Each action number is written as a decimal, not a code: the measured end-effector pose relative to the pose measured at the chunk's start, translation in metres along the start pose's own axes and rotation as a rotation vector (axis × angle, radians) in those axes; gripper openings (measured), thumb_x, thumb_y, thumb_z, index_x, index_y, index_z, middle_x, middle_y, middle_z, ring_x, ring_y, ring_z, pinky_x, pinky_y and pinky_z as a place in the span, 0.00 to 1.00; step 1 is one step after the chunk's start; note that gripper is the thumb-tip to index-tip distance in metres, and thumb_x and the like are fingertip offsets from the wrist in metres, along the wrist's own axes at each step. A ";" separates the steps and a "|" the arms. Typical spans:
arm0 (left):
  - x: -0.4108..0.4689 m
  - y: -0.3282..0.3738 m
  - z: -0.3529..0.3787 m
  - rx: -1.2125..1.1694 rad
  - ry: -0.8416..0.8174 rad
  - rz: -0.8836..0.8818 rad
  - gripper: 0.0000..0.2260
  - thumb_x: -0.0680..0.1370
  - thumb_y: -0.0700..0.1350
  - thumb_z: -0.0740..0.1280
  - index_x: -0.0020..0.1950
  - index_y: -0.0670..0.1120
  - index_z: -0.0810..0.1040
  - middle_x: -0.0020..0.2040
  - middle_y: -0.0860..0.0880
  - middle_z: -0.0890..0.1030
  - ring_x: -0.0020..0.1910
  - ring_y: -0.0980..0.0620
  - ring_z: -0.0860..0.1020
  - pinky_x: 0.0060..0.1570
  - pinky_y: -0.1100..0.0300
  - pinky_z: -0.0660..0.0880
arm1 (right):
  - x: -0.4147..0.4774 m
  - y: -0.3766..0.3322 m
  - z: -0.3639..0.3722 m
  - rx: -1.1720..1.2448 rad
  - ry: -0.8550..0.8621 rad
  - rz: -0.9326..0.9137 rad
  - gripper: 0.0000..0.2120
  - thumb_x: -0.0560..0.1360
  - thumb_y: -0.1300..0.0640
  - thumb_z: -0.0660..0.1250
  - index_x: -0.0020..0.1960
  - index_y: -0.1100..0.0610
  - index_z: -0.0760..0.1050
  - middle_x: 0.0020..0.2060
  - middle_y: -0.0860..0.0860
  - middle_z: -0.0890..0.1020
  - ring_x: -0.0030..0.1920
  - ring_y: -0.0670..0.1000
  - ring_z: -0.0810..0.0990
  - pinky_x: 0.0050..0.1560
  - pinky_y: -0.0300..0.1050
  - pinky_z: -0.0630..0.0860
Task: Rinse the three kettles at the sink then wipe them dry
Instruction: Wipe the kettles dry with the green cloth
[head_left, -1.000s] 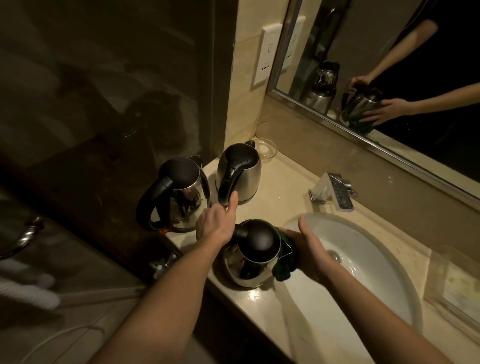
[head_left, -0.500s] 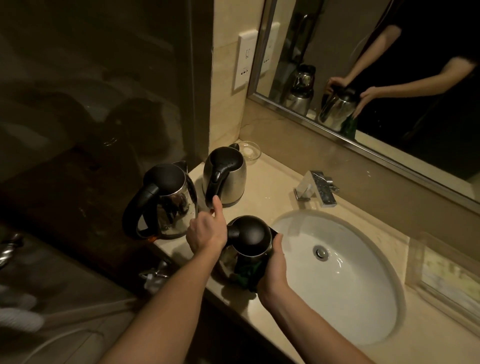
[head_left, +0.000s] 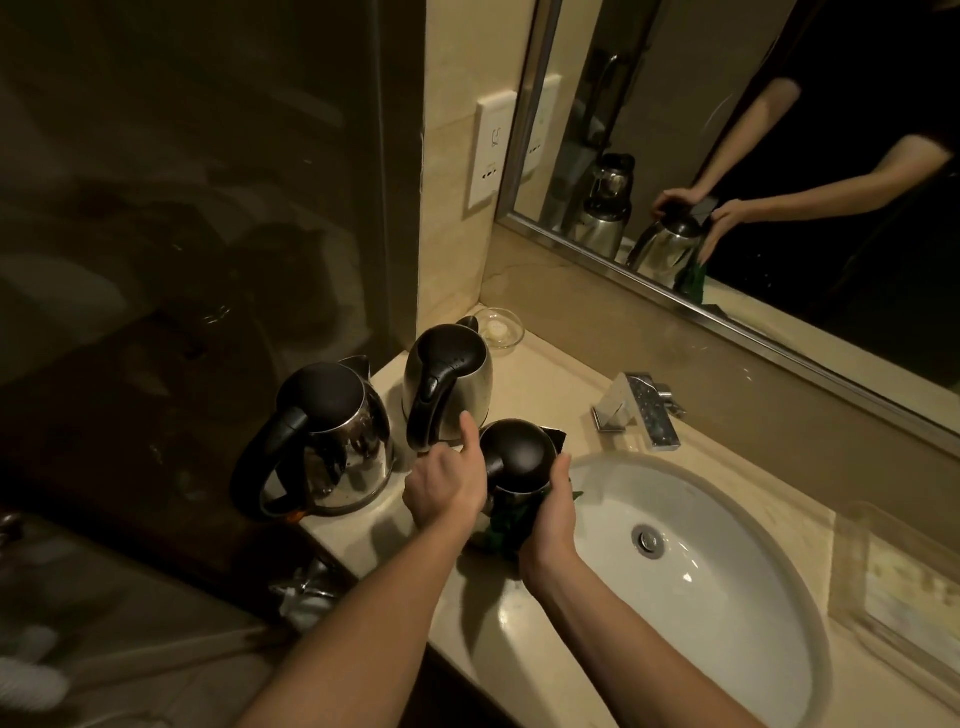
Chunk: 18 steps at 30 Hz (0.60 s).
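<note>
Centre frame: my left grip (head_left: 447, 486) clasps the kettle (head_left: 519, 457) by its handle; my right grip (head_left: 550, 514) clutches a cloth (head_left: 506, 525) against its near side.

Green cloth (head_left: 500, 527) mostly behind right hand (head_left: 551, 519)

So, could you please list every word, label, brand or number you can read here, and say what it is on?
No text can be read in this view.
Wall socket plate: slots and small marks only, no legible lettering.
Clear tray at the right: pale contents, too blurred to read.
Left kettle, back kettle, near kettle: no brand or label shows.
</note>
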<state>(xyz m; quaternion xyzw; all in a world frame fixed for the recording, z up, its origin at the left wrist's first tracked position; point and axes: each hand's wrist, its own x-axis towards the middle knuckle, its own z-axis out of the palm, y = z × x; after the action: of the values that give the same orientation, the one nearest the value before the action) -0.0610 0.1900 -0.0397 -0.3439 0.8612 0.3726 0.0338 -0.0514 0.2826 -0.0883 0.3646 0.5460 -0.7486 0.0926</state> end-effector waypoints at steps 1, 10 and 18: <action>0.001 0.004 0.003 -0.003 -0.008 0.009 0.34 0.83 0.65 0.45 0.63 0.43 0.80 0.60 0.41 0.80 0.62 0.42 0.77 0.61 0.50 0.70 | 0.008 -0.003 0.000 0.010 0.004 -0.007 0.52 0.53 0.16 0.61 0.68 0.47 0.74 0.60 0.52 0.80 0.60 0.55 0.77 0.64 0.58 0.73; 0.024 0.065 0.044 -0.055 -0.051 0.021 0.33 0.83 0.65 0.45 0.67 0.44 0.77 0.62 0.40 0.80 0.63 0.41 0.78 0.62 0.49 0.72 | 0.092 -0.032 0.011 0.041 0.046 -0.118 0.56 0.51 0.13 0.58 0.72 0.42 0.70 0.65 0.49 0.76 0.65 0.56 0.76 0.67 0.61 0.71; 0.054 0.109 0.074 -0.083 0.006 -0.051 0.34 0.82 0.66 0.44 0.68 0.45 0.77 0.61 0.42 0.81 0.62 0.41 0.78 0.61 0.50 0.72 | 0.131 -0.077 0.020 -0.006 0.011 -0.048 0.54 0.53 0.13 0.59 0.66 0.49 0.77 0.61 0.52 0.81 0.60 0.54 0.80 0.66 0.57 0.73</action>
<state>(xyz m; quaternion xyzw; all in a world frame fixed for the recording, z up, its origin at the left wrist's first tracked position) -0.1844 0.2612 -0.0428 -0.3679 0.8362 0.4058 0.0263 -0.1959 0.3290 -0.1126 0.3550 0.5576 -0.7469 0.0726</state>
